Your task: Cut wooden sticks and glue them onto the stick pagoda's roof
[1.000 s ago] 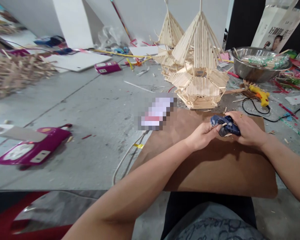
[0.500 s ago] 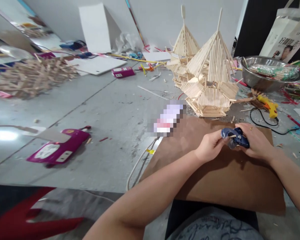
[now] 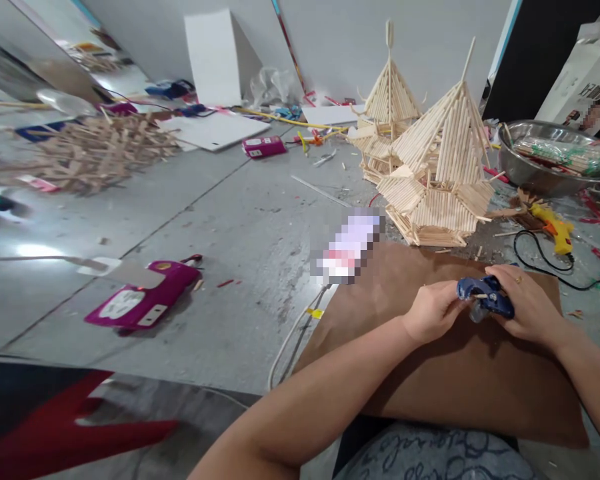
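My right hand (image 3: 530, 303) is closed around a small dark-blue hand tool (image 3: 500, 303) with a screw on its face and a clear part hanging below. A thin wooden stick (image 3: 479, 296) shows across the tool's face. From the other side my left hand (image 3: 433, 313) is closed, its fingertips pinching at the tool's left end; the exact contact is partly hidden. Both hands are above a brown sheet of board or paper (image 3: 440, 380). Beyond them stands a pagoda-like model of wooden sticks (image 3: 443, 207), with a second stick model (image 3: 387, 100) behind it.
A blurred phone (image 3: 350, 247) on a white cable lies left of the brown sheet. Further left is a purple power strip (image 3: 143, 297), with a heap of wooden sticks (image 3: 105, 150) behind. To the right are a yellow glue gun (image 3: 555, 230) and a metal bowl (image 3: 530, 177) of packaged sticks.
The view has turned slightly left, so everything sits further right and a little lower in the picture. Both hands keep the same hold on the blue tool.
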Motion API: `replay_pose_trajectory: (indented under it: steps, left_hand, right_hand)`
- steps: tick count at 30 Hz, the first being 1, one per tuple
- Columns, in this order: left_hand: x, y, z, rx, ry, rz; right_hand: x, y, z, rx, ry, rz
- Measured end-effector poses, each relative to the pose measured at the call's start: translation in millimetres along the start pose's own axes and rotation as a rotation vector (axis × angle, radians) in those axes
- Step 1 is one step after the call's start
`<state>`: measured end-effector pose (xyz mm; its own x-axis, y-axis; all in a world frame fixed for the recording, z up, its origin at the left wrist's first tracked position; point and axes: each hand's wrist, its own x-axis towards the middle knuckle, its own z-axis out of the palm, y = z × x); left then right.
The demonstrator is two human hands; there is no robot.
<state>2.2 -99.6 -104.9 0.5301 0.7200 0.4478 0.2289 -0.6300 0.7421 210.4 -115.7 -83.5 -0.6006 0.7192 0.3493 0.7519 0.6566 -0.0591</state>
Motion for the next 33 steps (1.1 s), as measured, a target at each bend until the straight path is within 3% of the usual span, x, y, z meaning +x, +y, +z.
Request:
replay_pose_trajectory:
  steps: [16,24,33]
  left_hand:
    - [-3,-4,0.6,0.001,-0.053,-0.001]
    - [2,3,-2.2,-0.108,0.017,-0.054]
    - [2,-2,-0.5,-0.152,0.021,-0.064]
  right_hand:
    - [0,0,0,-0.029,-0.008,-0.006]
    - [3,-3,0,-0.052,-0.011,0.047]
    - [7,-9,-5,-0.007,-0.028,0.095]
